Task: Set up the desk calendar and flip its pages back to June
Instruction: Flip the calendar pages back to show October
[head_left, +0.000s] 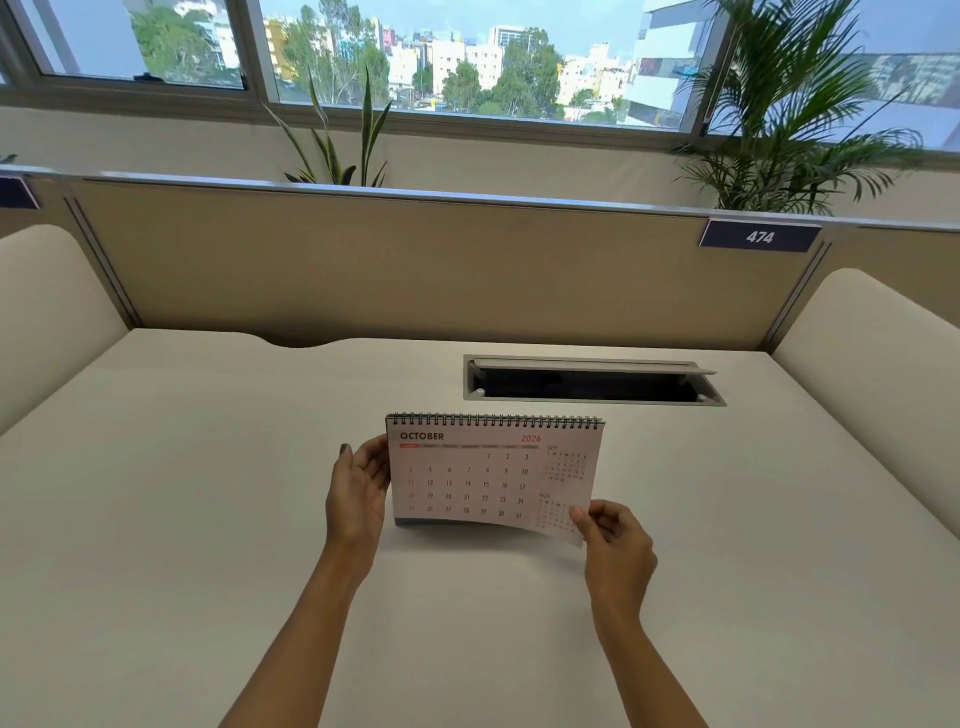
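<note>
White desk (208, 519): a pale, bare surface; the desk calendar stands on it, and every place below is given from that calendar.
Desk calendar (467, 478): spiral-bound along its top edge, standing upright at the middle of the desk, its front page reading OCTOBER 2026, with small SEP and NOV grids at the page's right.
Front page: its lower right corner is lifted and curled away from the calendar's dark base.
Left hand (358, 493): at the calendar's left edge, palm turned toward it, fingers spread and touching that edge; whether they wrap behind it cannot be told.
Right hand (615, 540): at the calendar's lower right corner, its grip pinching the lifted page corner between thumb and fingers.
Cable hatch (592, 382): just behind the calendar and to its right, lid propped open.
Partition (415, 260): beige panel beyond the calendar, bearing a dark label "474" (760, 237) far to the calendar's upper right.
</note>
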